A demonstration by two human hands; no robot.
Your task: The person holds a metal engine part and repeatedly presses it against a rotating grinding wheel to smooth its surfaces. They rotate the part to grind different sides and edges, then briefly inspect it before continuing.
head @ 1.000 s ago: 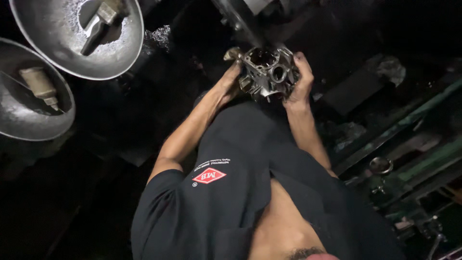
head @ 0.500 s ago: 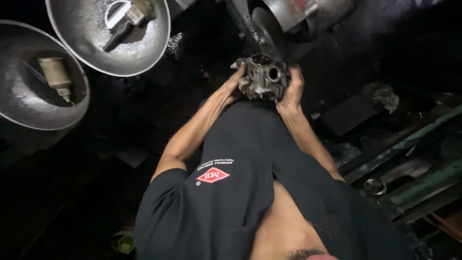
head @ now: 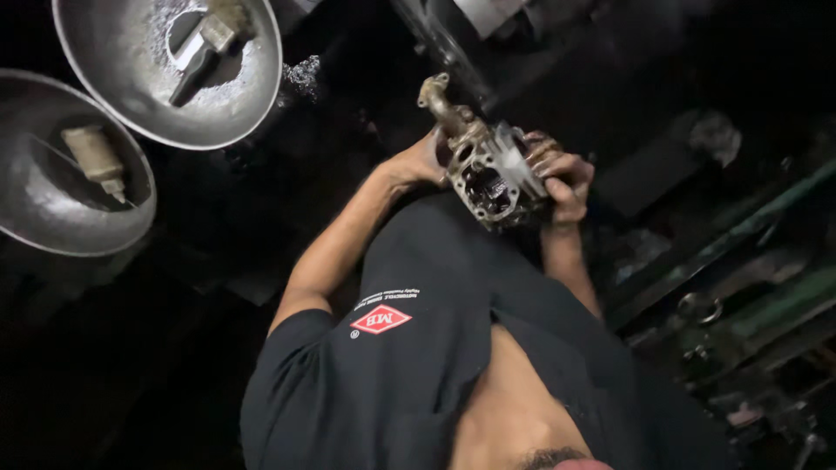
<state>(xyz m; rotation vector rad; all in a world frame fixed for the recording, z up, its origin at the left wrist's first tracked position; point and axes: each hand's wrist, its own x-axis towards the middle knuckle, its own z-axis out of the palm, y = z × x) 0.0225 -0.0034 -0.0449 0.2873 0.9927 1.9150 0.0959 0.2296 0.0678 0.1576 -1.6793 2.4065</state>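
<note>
Dark floor around the person, open to the left; cluttered to the right, where green metal bars (head: 766, 218) run close by; a dark machine part (head: 453, 43) sits just above the hands. Left hand (head: 416, 161) wraps the left side of a grimy metal engine part (head: 492, 170), fingers curled behind it; right hand (head: 566, 183) grips its right side, fingers folded over the edge (part tilted, held above the lap, its brass-coloured arm pointing up-left). Upper metal bowl (head: 165, 74) holds a metal tool and whitish powder; lower metal bowl (head: 65, 165) holds a small tan cylinder (head: 96, 157).
</note>
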